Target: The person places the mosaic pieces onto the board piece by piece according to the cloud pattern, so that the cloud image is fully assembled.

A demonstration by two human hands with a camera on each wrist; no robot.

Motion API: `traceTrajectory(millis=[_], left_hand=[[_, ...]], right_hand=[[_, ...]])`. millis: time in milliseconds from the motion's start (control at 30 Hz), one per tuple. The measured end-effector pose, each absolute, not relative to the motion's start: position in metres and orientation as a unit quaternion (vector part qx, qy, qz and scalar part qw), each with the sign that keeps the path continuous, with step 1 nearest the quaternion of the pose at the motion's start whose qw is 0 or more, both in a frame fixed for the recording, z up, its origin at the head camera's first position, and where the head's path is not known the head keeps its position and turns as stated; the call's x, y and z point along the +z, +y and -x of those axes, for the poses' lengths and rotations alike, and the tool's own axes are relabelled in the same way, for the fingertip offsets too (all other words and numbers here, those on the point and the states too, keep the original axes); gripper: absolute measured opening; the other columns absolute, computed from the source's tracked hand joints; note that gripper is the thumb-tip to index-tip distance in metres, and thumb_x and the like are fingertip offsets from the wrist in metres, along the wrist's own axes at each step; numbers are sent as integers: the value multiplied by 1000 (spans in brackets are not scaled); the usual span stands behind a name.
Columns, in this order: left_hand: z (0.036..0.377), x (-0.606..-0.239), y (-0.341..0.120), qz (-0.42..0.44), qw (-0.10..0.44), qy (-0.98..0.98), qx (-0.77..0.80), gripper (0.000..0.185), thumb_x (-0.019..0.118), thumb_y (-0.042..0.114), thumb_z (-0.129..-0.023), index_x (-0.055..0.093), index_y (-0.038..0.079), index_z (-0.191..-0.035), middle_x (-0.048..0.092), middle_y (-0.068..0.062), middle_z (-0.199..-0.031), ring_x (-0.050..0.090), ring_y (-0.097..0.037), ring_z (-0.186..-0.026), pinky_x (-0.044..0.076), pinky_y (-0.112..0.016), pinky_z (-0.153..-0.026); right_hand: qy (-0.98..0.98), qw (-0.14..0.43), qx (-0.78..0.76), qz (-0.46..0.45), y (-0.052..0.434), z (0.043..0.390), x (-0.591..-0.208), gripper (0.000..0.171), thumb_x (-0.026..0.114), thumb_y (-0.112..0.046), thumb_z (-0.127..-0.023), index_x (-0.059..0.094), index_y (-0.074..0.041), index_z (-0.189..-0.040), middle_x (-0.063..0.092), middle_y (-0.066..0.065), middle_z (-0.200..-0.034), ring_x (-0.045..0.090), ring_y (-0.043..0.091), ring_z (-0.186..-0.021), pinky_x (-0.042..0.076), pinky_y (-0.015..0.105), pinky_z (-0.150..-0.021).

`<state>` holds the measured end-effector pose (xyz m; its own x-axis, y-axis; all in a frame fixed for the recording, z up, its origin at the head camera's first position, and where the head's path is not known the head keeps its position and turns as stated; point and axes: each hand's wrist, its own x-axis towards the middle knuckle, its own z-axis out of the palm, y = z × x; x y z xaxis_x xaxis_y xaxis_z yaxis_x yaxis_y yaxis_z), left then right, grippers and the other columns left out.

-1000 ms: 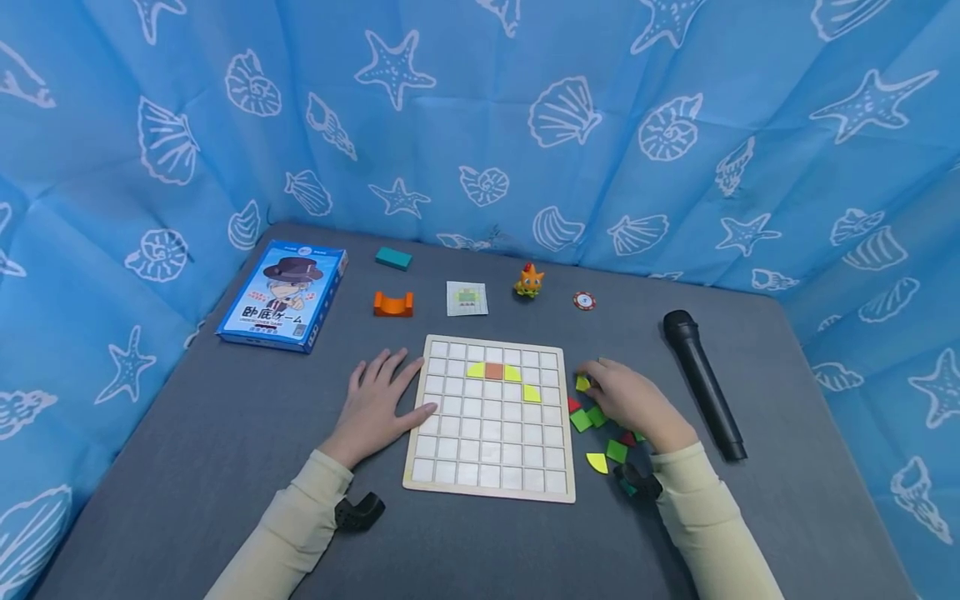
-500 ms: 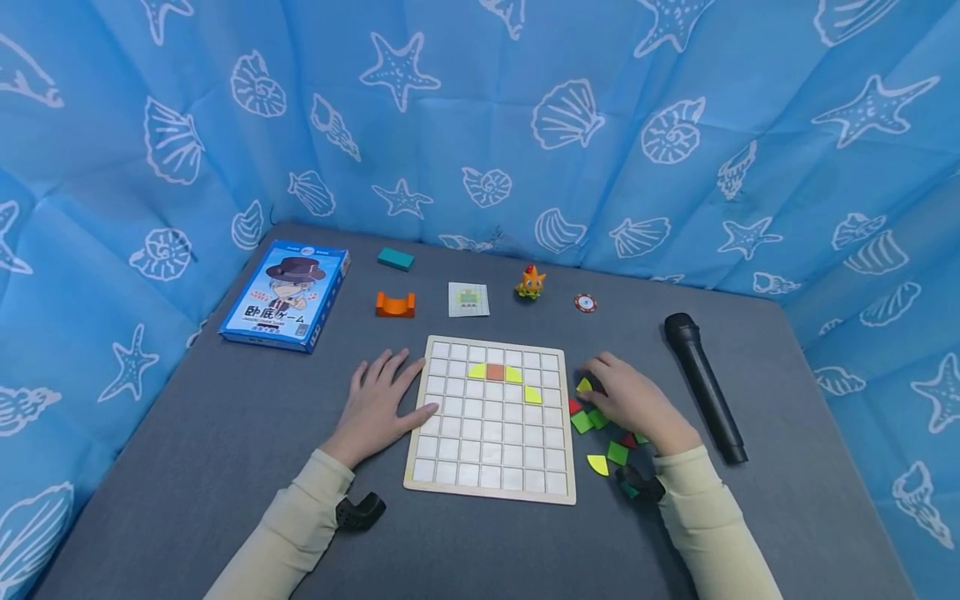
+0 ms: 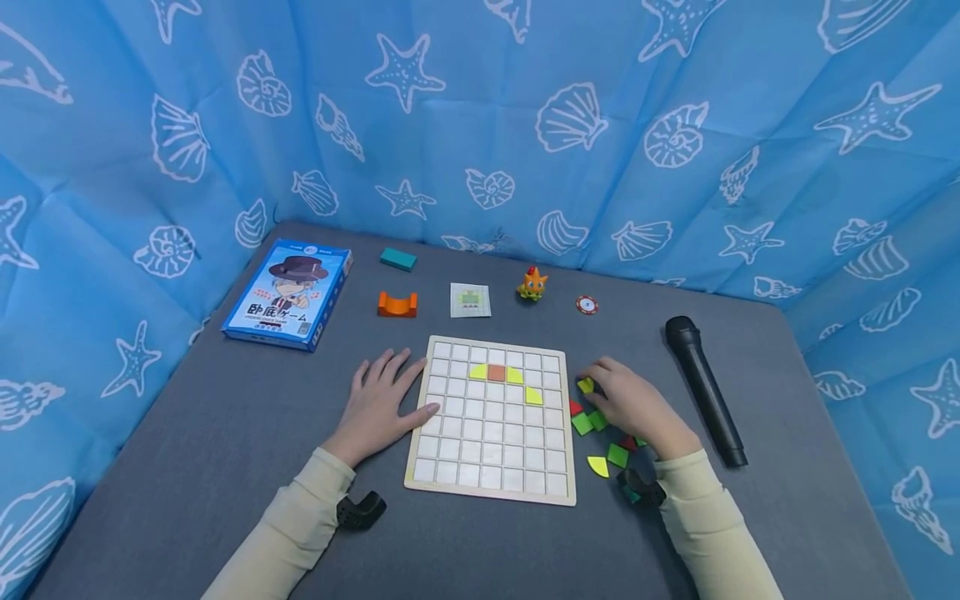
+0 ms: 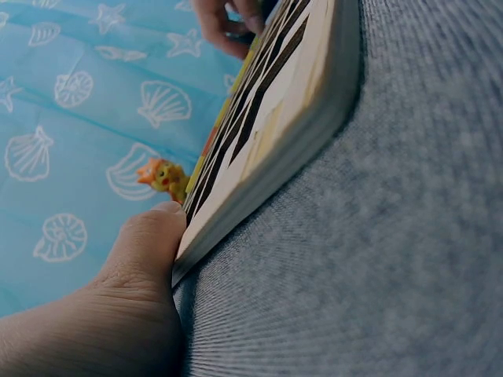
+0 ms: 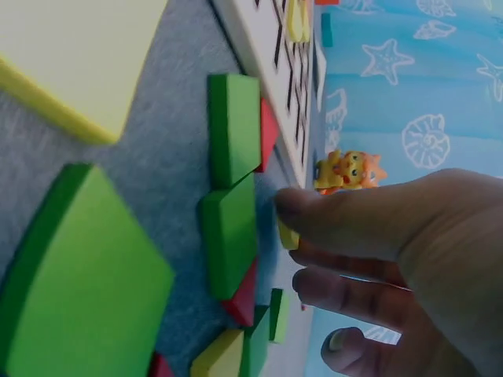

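The blue box (image 3: 288, 294) left of the board (image 3: 492, 420) reads "ゲーム"; the left hand (image 3: 379, 405) lies flat touching the board, and the right hand (image 3: 632, 402) pinches a yellow piece (image 3: 585, 385).

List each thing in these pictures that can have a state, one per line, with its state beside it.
Grid board: flat on the table, mostly empty; three yellow pieces and one orange piece placed.
Left hand: open, flat, thumb against the board's edge.
Right hand: fingers pinching a yellow piece beside the board.
Loose pieces: scattered on the table, not placed.
Game box: closed, lying flat.
Microphone: lying on its side.
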<state>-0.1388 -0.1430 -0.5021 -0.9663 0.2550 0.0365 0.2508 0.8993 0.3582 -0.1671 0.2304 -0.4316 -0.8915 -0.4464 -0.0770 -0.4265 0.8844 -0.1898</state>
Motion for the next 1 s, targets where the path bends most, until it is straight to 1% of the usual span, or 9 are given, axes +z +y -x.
traceTrajectory(millis=[133, 200, 267, 500, 633, 767, 867, 1000], left_hand=[[139, -502, -143, -130, 4, 974, 184, 79, 49, 69, -86, 35, 24, -149, 30, -10, -155, 18, -35, -144, 10, -62, -112], [139, -502, -143, -131, 3, 974, 184, 78, 49, 69, -86, 35, 24, -149, 30, -10, -155, 18, -35, -144, 10, -62, -112], [139, -502, -143, -131, 4, 974, 184, 78, 49, 69, -86, 35, 24, -149, 29, -10, -155, 18, -35, -144, 9, -62, -112], [139, -501, -143, -131, 9, 974, 185, 79, 48, 69, -86, 34, 24, -150, 29, -10, -155, 17, -35, -144, 9, -62, -112], [138, -499, -142, -131, 8, 974, 187, 79, 49, 69, -86, 35, 24, -150, 29, -10, -155, 17, -35, -144, 9, -62, -112], [138, -500, -143, -131, 8, 973, 188, 79, 49, 69, -87, 34, 24, -150, 29, -10, -155, 17, -35, -144, 8, -62, -112], [139, -500, -143, -131, 8, 974, 185, 79, 48, 69, -87, 34, 24, -150, 28, -10, -156, 16, -35, -144, 8, -62, -112], [139, -500, -143, -131, 9, 974, 186, 79, 49, 69, -86, 34, 24, -150, 28, -10, -156, 16, -35, -144, 8, -62, -112]], right_hand=[[969, 48, -93, 222, 225, 164, -429, 31, 69, -16, -88, 64, -6, -118, 60, 10, -112, 61, 23, -99, 52, 43, -80], [969, 42, -96, 225, 221, 161, -427, 30, 70, -16, -88, 65, -7, -116, 60, 8, -110, 61, 21, -95, 53, 40, -77], [967, 37, -96, 234, 216, 157, -425, 30, 71, -17, -87, 65, -7, -116, 61, 7, -108, 60, 19, -92, 53, 38, -75], [956, 17, -102, 276, 197, 142, -424, 32, 75, -17, -84, 64, -6, -112, 62, 5, -104, 56, 14, -85, 51, 32, -71], [951, 5, -98, 294, 189, 135, -427, 30, 76, -18, -82, 65, -7, -108, 63, 3, -102, 56, 15, -89, 51, 32, -74], [949, 6, -100, 298, 182, 130, -430, 31, 78, -20, -81, 65, -9, -107, 64, 2, -102, 57, 16, -96, 52, 33, -79], [948, 5, -101, 301, 180, 127, -432, 30, 78, -21, -81, 65, -11, -107, 63, 0, -102, 56, 14, -95, 52, 32, -77], [944, -11, -98, 314, 177, 126, -435, 29, 78, -22, -81, 66, -13, -106, 62, -1, -101, 55, 12, -92, 51, 30, -73]])
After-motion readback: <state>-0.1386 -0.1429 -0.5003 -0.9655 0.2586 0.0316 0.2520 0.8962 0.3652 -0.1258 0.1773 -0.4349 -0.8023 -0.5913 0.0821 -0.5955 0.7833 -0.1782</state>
